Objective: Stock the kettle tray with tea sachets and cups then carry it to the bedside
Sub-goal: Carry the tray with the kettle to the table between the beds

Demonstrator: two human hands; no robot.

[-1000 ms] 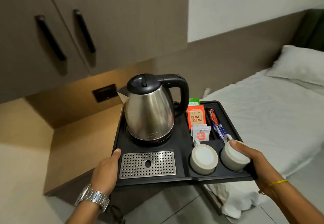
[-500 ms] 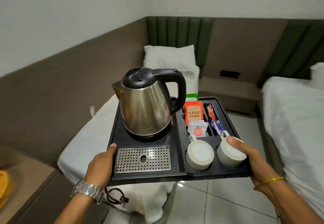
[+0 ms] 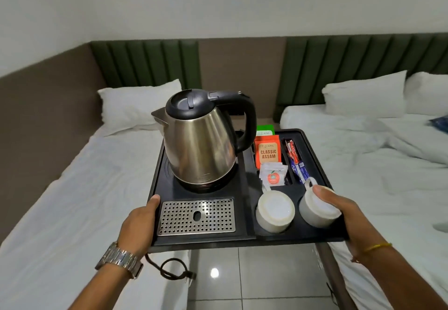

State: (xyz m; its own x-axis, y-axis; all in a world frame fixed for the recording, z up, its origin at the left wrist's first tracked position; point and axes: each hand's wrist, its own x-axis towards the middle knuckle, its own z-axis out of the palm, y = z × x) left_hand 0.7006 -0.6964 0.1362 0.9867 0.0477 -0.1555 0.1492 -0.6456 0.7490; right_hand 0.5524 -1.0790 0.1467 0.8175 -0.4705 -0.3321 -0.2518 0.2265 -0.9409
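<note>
- Left hand (image 3: 139,222) gripping tray (image 3: 244,240) edge, thumb beside drip grate (image 3: 196,216).
- Right hand (image 3: 349,215) clamping tray, thumb pinning upturned cup (image 3: 317,210).
- Second cup (image 3: 275,210) left of that thumb; kettle (image 3: 201,145), tea sachets (image 3: 268,152) beyond.

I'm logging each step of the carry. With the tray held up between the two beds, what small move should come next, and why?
Probably keep the tray level and step forward along the aisle. Both hands, left hand and right hand, grip its near corners; the kettle, cups and sachets are aboard, and the headboard end lies ahead.
</note>
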